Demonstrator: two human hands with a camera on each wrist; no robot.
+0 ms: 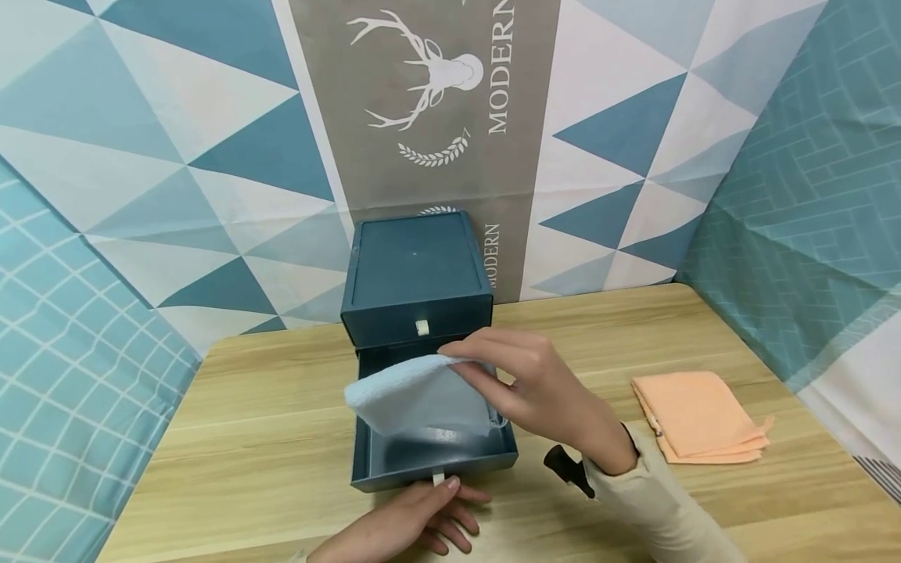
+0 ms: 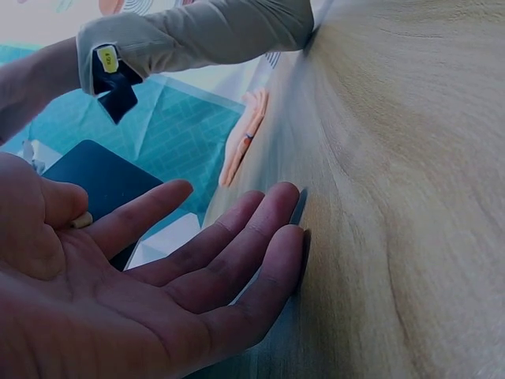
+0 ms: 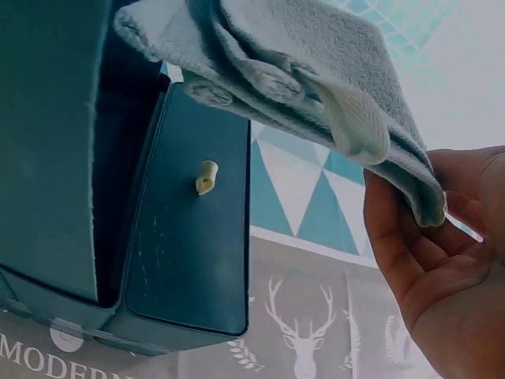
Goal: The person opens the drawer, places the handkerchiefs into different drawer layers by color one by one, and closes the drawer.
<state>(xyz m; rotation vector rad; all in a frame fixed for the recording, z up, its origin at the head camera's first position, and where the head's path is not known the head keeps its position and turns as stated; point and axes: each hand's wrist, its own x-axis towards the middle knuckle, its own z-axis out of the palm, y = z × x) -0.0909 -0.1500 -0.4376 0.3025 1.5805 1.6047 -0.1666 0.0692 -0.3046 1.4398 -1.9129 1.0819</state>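
My right hand (image 1: 535, 383) pinches a folded light blue towel (image 1: 415, 391) by its edge, holding it over the pulled-out lower drawer (image 1: 394, 477) of a dark blue drawer box (image 1: 418, 266). In the right wrist view the towel (image 3: 316, 63) shows its layered folds and a pale hanging loop (image 3: 355, 126). At the drawer's front, my left hand (image 1: 415, 516) has its thumb and the side of its index finger on the pale pull tab (image 2: 81, 221). Its other fingers (image 2: 229, 260) stretch out loosely, close to the wooden tabletop.
A folded orange towel (image 1: 700, 418) lies on the wooden table (image 1: 267, 438), to the right. The box's upper drawer (image 1: 422, 320) is closed, with its own pale tab. Behind the box hangs a patterned cloth backdrop (image 1: 422, 117); tiled-print cloth (image 1: 70, 336) borders the left side.
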